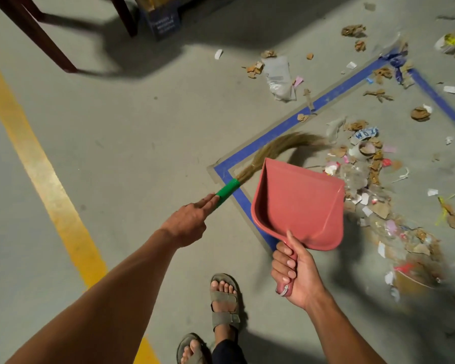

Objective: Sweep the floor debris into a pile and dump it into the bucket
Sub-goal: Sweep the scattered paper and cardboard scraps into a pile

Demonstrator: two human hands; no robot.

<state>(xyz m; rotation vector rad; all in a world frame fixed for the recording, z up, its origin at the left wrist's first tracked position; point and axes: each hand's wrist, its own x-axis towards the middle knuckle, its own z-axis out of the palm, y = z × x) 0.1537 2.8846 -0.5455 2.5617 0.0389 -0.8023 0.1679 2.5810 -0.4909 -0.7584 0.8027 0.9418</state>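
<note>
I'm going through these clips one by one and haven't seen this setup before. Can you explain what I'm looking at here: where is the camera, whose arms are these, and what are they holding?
There is no machine here. The single picture comes from a wide-angle camera worn on a person's head, looking forward and down, so the arms reaching in from below are the wearer's own, with sandalled feet at the bottom.

The left hand grips a grass broom by its green-wrapped handle; the bristles curve across blue floor tape towards the rubbish. The right hand holds a red dustpan by its handle, and it appears lifted off the floor.

On the grey concrete floor to the right lies scattered debris: cardboard scraps, paper bits and clear plastic. A yellow line runs along the left. No bucket is in view.
</note>
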